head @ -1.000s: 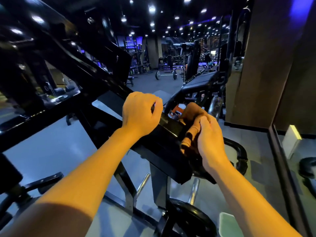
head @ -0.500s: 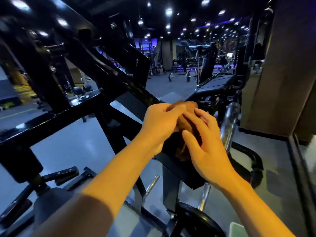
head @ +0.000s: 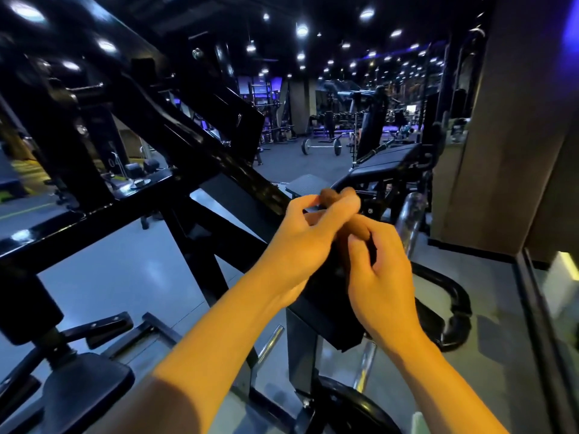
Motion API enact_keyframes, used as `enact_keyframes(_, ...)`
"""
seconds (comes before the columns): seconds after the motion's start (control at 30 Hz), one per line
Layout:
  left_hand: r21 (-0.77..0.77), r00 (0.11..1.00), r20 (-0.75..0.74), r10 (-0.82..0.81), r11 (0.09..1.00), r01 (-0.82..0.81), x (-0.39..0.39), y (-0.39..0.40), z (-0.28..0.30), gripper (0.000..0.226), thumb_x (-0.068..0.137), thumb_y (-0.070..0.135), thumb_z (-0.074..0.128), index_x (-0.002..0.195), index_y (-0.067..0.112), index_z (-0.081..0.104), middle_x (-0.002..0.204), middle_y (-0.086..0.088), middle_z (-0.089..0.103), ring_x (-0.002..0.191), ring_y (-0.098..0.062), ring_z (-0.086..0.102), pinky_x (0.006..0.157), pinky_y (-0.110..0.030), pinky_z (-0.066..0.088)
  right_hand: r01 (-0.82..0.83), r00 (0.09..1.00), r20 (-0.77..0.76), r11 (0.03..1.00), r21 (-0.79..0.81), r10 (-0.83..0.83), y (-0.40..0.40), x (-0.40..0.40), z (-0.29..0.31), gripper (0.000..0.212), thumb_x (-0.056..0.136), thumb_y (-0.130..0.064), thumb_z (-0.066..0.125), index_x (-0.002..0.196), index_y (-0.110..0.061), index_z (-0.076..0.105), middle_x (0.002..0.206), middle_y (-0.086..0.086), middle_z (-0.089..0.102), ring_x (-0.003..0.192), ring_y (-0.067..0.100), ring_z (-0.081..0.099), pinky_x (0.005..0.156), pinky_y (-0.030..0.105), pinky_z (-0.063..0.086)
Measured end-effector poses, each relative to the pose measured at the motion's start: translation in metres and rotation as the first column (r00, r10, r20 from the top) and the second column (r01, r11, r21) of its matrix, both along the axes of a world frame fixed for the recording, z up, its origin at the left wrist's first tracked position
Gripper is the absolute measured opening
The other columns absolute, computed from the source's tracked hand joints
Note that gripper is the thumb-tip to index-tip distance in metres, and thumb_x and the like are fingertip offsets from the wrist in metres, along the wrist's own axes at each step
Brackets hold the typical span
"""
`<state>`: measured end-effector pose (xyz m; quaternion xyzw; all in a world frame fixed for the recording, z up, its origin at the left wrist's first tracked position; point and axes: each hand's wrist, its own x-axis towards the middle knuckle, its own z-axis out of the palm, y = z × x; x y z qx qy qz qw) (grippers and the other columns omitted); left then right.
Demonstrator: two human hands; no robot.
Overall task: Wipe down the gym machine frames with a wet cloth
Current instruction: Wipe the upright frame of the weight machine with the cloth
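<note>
Both hands meet over the sloping black frame beam (head: 244, 195) of a gym machine. A brown cloth (head: 360, 227), twisted into a roll, runs between them. My left hand (head: 300, 239) grips its upper end, where a knob of cloth sticks out past the fingers. My right hand (head: 382, 277) holds the lower end with curled fingers. The middle of the cloth is hidden behind the fingers. A black block at the beam's lower end lies under my right wrist.
More black frame bars (head: 78, 220) cross at the left. A padded bench (head: 388, 161) and a chrome post (head: 410, 214) stand behind the hands. A weight plate (head: 354, 411) lies below, a curved black handle (head: 451, 296) is at the right, next to a wall.
My left hand came off the frame beam and joined the right on the cloth. The cloth went from lying on the beam to being lifted and twisted between both hands.
</note>
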<state>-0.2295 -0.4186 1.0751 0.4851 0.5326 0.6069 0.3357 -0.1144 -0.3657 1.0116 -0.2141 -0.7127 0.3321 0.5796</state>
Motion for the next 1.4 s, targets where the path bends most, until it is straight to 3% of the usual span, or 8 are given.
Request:
enact_keyframes(0.2,0.001,0.996,-0.061,0.067,0.998,-0.068,-0.007,0.0,-0.003,0.036,0.089,0.025,0.079,0.122,0.015,0.069,0.113,-0.004,0.075,0.107,-0.019,0.072,0.099,-0.041,0.057,-0.282,0.956,0.012,0.929,-0.241,0.293,0.008,0.01,0.005,0.028,0.094,-0.031,0.046,0.118,-0.035,0.061,0.127,-0.01,0.055,0.123,0.009,0.054,0.11,0.046,0.044)
enact_keyframes(0.33,-0.02,0.994,-0.069,0.081,0.996,-0.083,-0.009,-0.001,-0.001,0.033,0.09,0.024,0.079,0.121,0.015,0.07,0.113,-0.005,0.076,0.108,-0.022,0.072,0.102,-0.045,0.056,-0.429,0.876,0.093,0.852,-0.302,0.474,0.01,0.01,0.015,0.061,0.105,-0.06,0.044,0.159,-0.051,0.016,0.127,-0.051,0.049,0.123,-0.021,0.047,0.111,0.029,0.038)
enact_keyframes(0.57,0.027,0.987,-0.065,0.148,0.989,-0.146,-0.027,-0.02,0.01,0.044,0.096,0.051,0.061,0.129,0.021,0.064,0.121,0.003,0.071,0.102,-0.014,0.072,0.089,-0.03,0.058,-0.189,0.946,0.24,0.972,-0.143,0.219,0.028,0.013,0.02,0.049,0.109,-0.042,0.044,0.156,-0.032,0.038,0.13,-0.032,0.055,0.111,-0.027,0.049,0.094,0.0,0.041)
enact_keyframes(0.67,0.405,0.578,-0.469,0.667,0.744,-0.531,-0.058,-0.019,0.009,0.031,0.105,0.037,0.054,0.098,0.016,0.074,0.094,-0.004,0.068,0.083,-0.019,0.061,0.073,-0.023,0.045,0.177,0.948,0.273,0.984,-0.018,-0.165,0.045,0.013,0.011,0.048,0.109,-0.046,0.043,0.156,-0.035,0.038,0.121,-0.013,0.06,0.093,-0.004,0.058,0.069,0.012,0.043)
enact_keyframes(0.77,0.691,-0.001,-0.638,0.77,0.572,-0.442,-0.106,-0.012,0.007,0.026,0.104,0.032,0.051,0.111,0.021,0.074,0.114,0.001,0.063,0.108,-0.024,0.051,0.092,-0.037,0.04,0.366,0.781,0.41,0.877,0.31,-0.471,0.043,0.004,-0.011,0.05,0.108,-0.051,0.041,0.153,-0.03,0.046,0.119,0.006,0.059,0.093,0.025,0.06,0.065,0.032,0.04)
enact_keyframes(0.9,0.7,-0.238,-0.711,0.662,0.635,-0.326,-0.157,-0.006,0.031,0.042,0.107,0.031,0.043,0.142,0.015,0.059,0.144,-0.011,0.052,0.136,-0.034,0.043,0.115,-0.047,0.028,0.459,0.675,0.415,0.788,0.411,-0.61,0.032,0.001,-0.032,0.048,0.109,-0.046,0.042,0.147,-0.021,0.056,0.125,0.013,0.063,0.101,0.035,0.062,0.069,0.044,0.051)
enact_keyframes(1.13,0.473,-0.223,-0.88,0.42,0.82,-0.322,-0.182,0.022,0.078,0.056,0.11,0.037,0.028,0.113,0.009,0.077,0.122,-0.009,0.072,0.126,-0.03,0.057,0.127,-0.045,0.017,0.413,0.803,0.205,0.769,0.488,-0.56,0.028,-0.065,-0.002,0.041,0.109,-0.04,0.049,0.143,-0.021,0.062,0.134,-0.002,0.067,0.092,0.029,0.062,0.07,0.046,0.049)
enact_keyframes(1.4,0.609,-0.124,-0.788,0.603,0.735,-0.298,-0.181,0.032,0.067,0.051,0.106,0.026,0.031,0.095,0.005,0.076,0.103,-0.012,0.074,0.091,-0.034,0.065,0.082,-0.043,0.049,0.323,0.891,0.144,0.826,0.462,-0.43,0.043,-0.014,-0.033,0.039,0.103,-0.037,0.06,0.139,-0.022,0.065,0.139,-0.007,0.064,0.078,0.023,0.055,0.073,0.041,0.05)
